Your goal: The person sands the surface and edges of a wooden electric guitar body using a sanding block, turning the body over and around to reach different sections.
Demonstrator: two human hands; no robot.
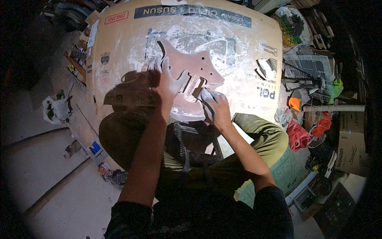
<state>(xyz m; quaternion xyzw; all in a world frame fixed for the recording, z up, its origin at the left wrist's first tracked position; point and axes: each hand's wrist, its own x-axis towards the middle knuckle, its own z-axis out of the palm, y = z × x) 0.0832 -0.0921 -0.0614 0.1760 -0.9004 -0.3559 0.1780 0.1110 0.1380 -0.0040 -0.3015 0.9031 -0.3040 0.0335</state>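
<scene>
A wire rack (308, 65) flanks cardboard (123, 36); left grip (165, 79) lies wide on guitar body (184, 59), right grip (217, 105) unclear.

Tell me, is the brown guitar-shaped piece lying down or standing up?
Lying down: the guitar-shaped piece shows its broad face upward, the left hand spread on it.

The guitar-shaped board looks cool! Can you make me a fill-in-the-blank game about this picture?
1. The guitar-shaped board lies on a big piece of printed brown ____.
2. The powder scattered around the board is coloured ____.
3. The hand on the board's upper-left part is the person's ____ one.
4. A crumpled red thing lies toward the picture's ____ side.

Missing words: cardboard; white; left; right.
</scene>
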